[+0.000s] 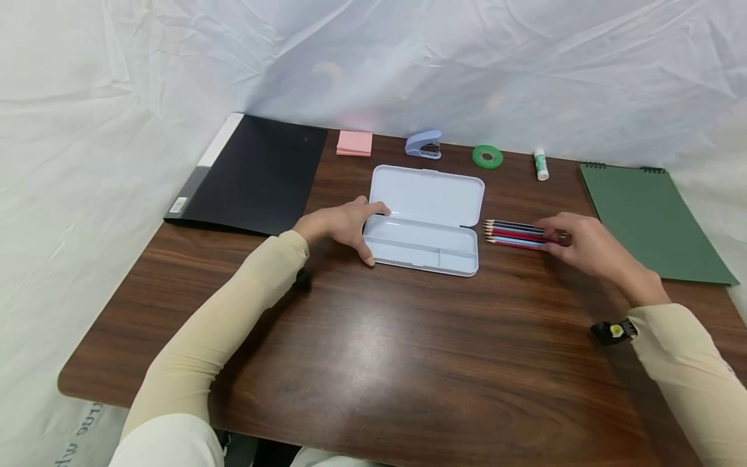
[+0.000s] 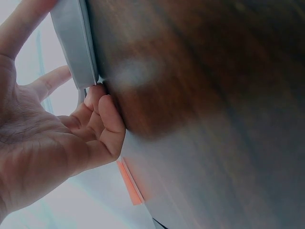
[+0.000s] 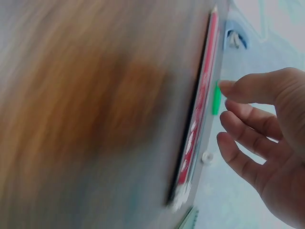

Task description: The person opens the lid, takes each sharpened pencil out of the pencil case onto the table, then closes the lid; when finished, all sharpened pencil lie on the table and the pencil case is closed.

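A white pencil case (image 1: 428,198) lies with its lid folded back and its divided tray facing up. At its left end is my left hand (image 1: 349,224), thumb by the front corner and forefinger at the hinge side. The left wrist view has the thumb and fingers spread round the end of the case (image 2: 76,43). To the right of the case, several colored pencils (image 1: 513,235) lie side by side, points to the left. Over their blunt ends hovers my right hand (image 1: 583,243). In the right wrist view its fingers (image 3: 243,157) are parted, a gap from the pencils (image 3: 202,95).
A black folder (image 1: 262,172) lies at the left. Along the back are pink sticky notes (image 1: 354,143), a blue stapler (image 1: 424,144), green tape (image 1: 487,156) and a glue stick (image 1: 541,164). Right of my right hand is a green spiral notebook (image 1: 653,224).
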